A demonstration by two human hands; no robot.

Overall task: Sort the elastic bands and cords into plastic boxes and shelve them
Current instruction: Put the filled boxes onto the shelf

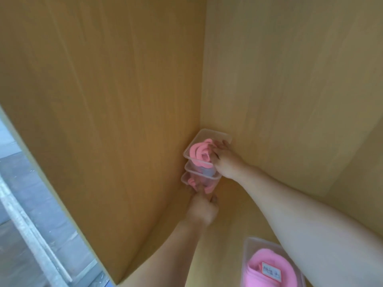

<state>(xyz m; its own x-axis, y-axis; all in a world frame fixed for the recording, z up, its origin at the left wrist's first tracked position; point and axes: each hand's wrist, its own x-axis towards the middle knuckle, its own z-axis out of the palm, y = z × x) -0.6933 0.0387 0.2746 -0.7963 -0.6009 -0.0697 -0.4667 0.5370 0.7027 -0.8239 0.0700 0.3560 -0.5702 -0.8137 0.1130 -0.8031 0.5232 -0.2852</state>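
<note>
Head view, clear stacked boxes, pink bands

A grey floor of rectangular tiles fills the lower left corner of the view. A pale metal rail runs slantwise across it, from the left edge down toward the bottom edge.

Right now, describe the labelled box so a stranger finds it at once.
Inside the wooden cabinet, look at the near right corner. The clear box of pink band there sits apart from the stacked boxes and alone bears a white label.
</note>
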